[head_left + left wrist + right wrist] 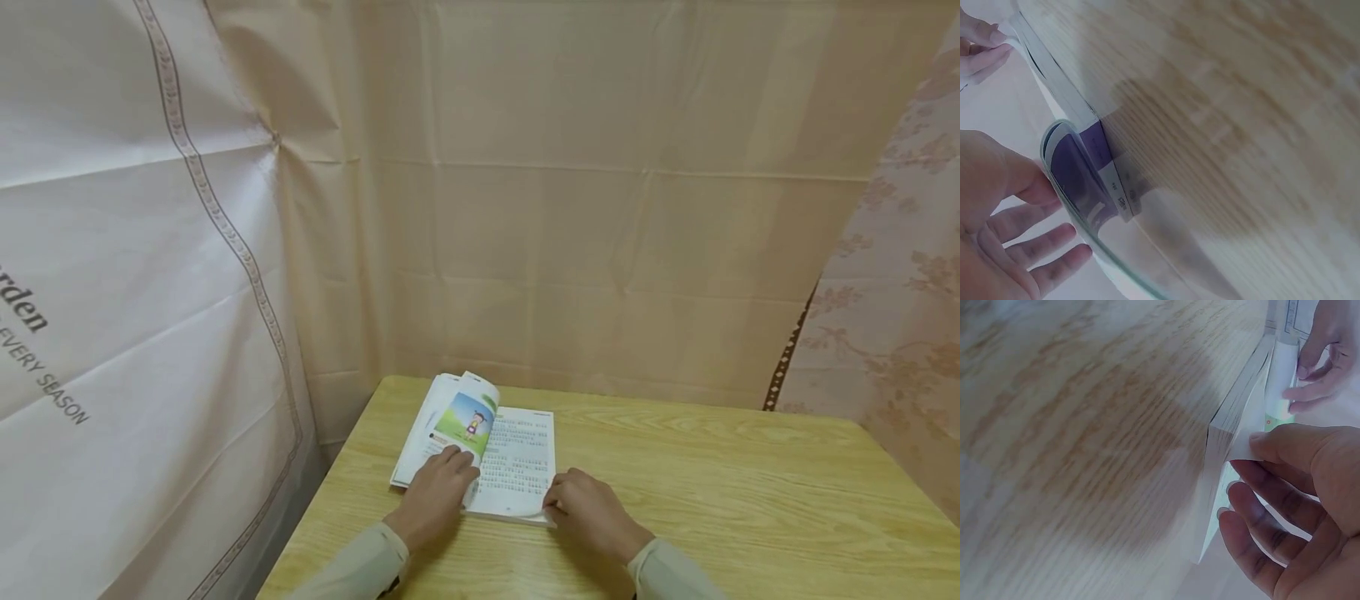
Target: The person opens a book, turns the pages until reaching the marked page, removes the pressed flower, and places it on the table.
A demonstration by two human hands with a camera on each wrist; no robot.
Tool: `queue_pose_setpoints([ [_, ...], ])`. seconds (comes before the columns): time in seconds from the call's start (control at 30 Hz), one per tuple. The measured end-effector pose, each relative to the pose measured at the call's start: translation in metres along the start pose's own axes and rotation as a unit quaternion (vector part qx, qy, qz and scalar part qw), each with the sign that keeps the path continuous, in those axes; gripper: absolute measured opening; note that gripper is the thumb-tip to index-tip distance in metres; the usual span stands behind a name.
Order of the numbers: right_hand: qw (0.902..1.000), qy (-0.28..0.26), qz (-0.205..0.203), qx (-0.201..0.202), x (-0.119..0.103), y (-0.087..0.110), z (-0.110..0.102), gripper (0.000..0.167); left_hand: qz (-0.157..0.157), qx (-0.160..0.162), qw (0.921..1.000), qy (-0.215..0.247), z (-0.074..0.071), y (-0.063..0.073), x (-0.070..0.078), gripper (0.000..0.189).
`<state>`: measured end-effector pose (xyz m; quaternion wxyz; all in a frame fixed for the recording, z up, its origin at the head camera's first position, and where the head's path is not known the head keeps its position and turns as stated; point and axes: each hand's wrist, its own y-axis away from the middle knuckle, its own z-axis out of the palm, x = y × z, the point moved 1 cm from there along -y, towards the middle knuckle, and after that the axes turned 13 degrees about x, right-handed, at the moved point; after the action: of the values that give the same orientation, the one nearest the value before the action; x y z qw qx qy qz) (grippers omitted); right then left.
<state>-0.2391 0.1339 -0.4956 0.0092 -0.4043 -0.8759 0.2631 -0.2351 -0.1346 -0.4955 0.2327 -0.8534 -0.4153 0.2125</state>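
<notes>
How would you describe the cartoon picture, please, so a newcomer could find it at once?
On the wooden table lies an open book. Its left page bears the picture just beyond the left hand: a cartoon child on blue and green, unlike the rows of print on the right page.

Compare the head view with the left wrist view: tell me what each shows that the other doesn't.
Only the head view shows the cartoon picture on the left-hand page and the white lettered cloth.
Only the left wrist view shows the purple stretch of spine.
Both show the book, the wood-grain table, the left hand on the book and the right hand pinching a page.
</notes>
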Motion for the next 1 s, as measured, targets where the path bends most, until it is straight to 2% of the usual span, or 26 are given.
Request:
queue_pose_setpoints([
  [0.17, 0.9999, 0.005, -0.009, 0.006, 0.000, 0.001, -0.001, 0.007, 0.003, -0.008, 1.0000, -0.002, 0.003, 0.001, 0.000, 0.028],
  [0.33, 0.9999, 0.006, -0.003, 0.015, 0.000, 0.000, -0.002, 0.006, -0.001, 0.014, 0.9998, 0.012, 0.003, 0.000, 0.002, 0.006],
  [0.43, 0.9998, 0.006, 0.008, 0.019, 0.000, 0.000, -0.003, 0.006, 0.000, 0.015, 0.9998, 0.010, 0.002, -0.001, 0.004, 0.025],
  [0.53, 0.9996, 0.008, 0.018, 0.022, -0.001, -0.001, -0.004, 0.005, 0.009, 0.003, 0.9999, -0.014, 0.002, -0.001, 0.007, 0.046],
  [0.63, 0.9992, 0.011, 0.023, 0.030, -0.002, -0.002, -0.004, 0.004, 0.015, -0.005, 0.9991, -0.040, 0.004, 0.000, 0.009, 0.060],
  [0.8, 0.9980, 0.018, 0.018, 0.058, -0.002, -0.005, -0.006, 0.003, 0.008, -0.008, 0.9988, -0.048, 0.005, 0.000, 0.011, 0.063],
  [1.0, 0.9944, 0.010, 0.021, 0.103, -0.006, -0.008, -0.010, 0.006, 0.004, -0.003, 0.9989, -0.047, 0.004, 0.000, 0.012, 0.050],
])
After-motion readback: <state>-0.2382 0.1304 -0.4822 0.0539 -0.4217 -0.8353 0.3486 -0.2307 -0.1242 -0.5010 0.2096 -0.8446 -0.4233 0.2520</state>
